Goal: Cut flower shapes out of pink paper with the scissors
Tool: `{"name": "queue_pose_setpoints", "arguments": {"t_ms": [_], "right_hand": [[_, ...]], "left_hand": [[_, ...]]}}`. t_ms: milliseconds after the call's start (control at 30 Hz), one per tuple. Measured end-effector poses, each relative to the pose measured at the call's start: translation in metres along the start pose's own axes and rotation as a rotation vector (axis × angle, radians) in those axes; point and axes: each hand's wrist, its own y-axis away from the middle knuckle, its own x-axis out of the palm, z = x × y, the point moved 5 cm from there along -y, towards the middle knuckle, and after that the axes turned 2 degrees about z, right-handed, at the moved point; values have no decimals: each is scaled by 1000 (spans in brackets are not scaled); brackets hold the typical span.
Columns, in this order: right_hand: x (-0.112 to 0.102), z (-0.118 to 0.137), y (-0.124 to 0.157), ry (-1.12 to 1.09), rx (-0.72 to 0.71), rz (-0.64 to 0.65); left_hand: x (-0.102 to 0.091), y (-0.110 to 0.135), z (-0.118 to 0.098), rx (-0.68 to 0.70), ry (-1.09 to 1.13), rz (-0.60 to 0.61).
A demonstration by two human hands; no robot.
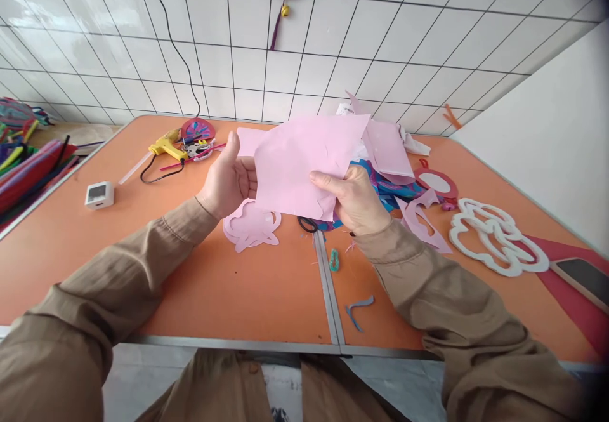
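Observation:
A pink sheet (295,165), thin like paper or foam, is held up above the orange table in the head view. My right hand (360,201) pinches its lower right part, thumb in front and fingers behind. At the sheet's left edge, my left hand (225,181) is open with the thumb raised; its fingertips lie close to the edge, and whether they touch cannot be told. Below the sheet lie pink cut-out outline shapes (254,239). A black scissor-like handle loop (307,224) shows just under the sheet's lower edge.
A yellow glue gun (167,145) and a white device (99,195) are at left. White outline shapes (495,238), a phone (584,276), pink scraps (423,222) and blue patterned fabric (392,184) lie at right. A green clip (334,260) sits near the metal table seam (328,301).

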Motion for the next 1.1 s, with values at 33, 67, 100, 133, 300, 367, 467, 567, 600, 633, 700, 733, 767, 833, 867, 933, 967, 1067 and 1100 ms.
{"name": "queue_pose_setpoints", "arguments": {"t_ms": [33,67,100,133,300,367,467,567,600,633,700,733,767,833,867,933,967,1067,1100], "right_hand": [[0,0,0,-9,1,-5],[0,-1,0,-18,2,-8],[-1,-1,0,-26,5,-11],[-1,-2,0,-35,8,-11],[-2,-4,-2,-36,10,-25],[-3,-4,-2,-32,12,-36],[-3,-5,-2,-51,19,-38],[-1,-6,-2,-65,29,-14],[-1,-7,-2,-61,29,-11],[0,-8,-2,-54,26,-12],[0,-9,-2,-35,17,-19],[0,-10,-2,-24,13,-20],[0,-10,-2,-13,10,-13],[0,-9,-3,2,-7,14],[0,-7,-4,2,-35,25],[-2,1,-5,-3,-146,19],[-5,6,-5,1,-222,-11],[-12,21,-2,84,-442,-144],[-13,25,0,127,-495,-172]], "left_hand": [[0,0,-2,-8,4,-6],[0,0,-2,-16,12,3],[1,0,-1,-30,18,26],[3,-1,0,-42,19,54],[7,0,9,22,-23,161],[7,1,10,90,-39,143],[6,4,11,159,-96,82],[10,6,17,119,-114,97],[12,7,19,94,-103,112],[14,8,22,73,-92,123],[16,9,26,39,-91,129],[16,10,28,28,-96,120],[16,10,29,20,-98,105],[16,11,30,5,-83,71],[15,11,30,3,-69,55],[14,11,30,5,-46,26],[13,11,29,4,-41,17],[12,11,29,0,-35,7],[12,11,29,-1,-35,6]]}}
